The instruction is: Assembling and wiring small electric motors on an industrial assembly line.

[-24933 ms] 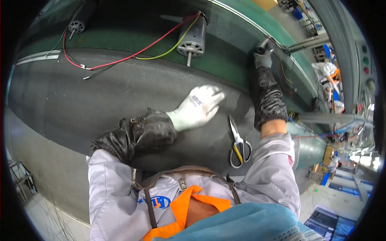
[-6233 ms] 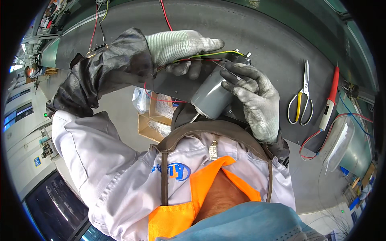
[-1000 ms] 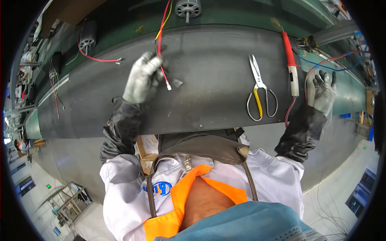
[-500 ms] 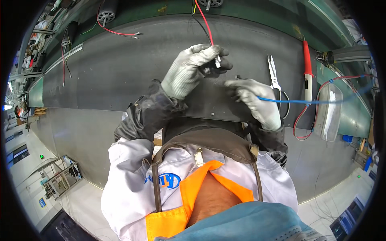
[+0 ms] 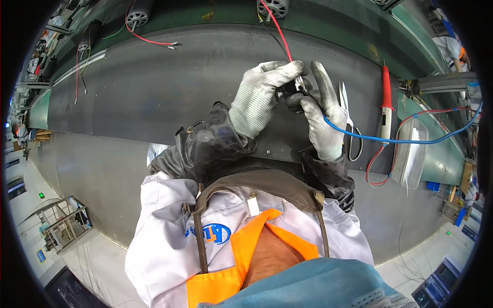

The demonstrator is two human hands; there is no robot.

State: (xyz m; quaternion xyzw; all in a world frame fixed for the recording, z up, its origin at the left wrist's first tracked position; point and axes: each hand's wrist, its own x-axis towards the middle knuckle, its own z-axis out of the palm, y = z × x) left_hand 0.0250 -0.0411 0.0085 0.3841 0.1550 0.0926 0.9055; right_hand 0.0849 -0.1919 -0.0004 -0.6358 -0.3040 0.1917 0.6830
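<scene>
Both hands wear grey knit gloves and meet above the dark work mat (image 5: pixel 154 97). My left hand (image 5: pixel 259 100) pinches the end of a red wire (image 5: pixel 277 28) that runs up to a small motor (image 5: pixel 272 6) at the far edge. My right hand (image 5: pixel 321 115) holds a blue wire (image 5: pixel 400 139) that trails off to the right. The two wire ends come together between my fingertips, where a small metal piece shows.
Scissors (image 5: pixel 349 123) lie just right of my right hand. A red-handled soldering iron (image 5: pixel 386 102) rests beyond them, with a clear plastic container (image 5: pixel 411 154) further right. More motors with wires (image 5: pixel 138 18) sit on the green conveyor at the back left.
My hands have drawn closer together at the middle of the mat. The blue wire in my right hand now meets the red wire end in my left.
</scene>
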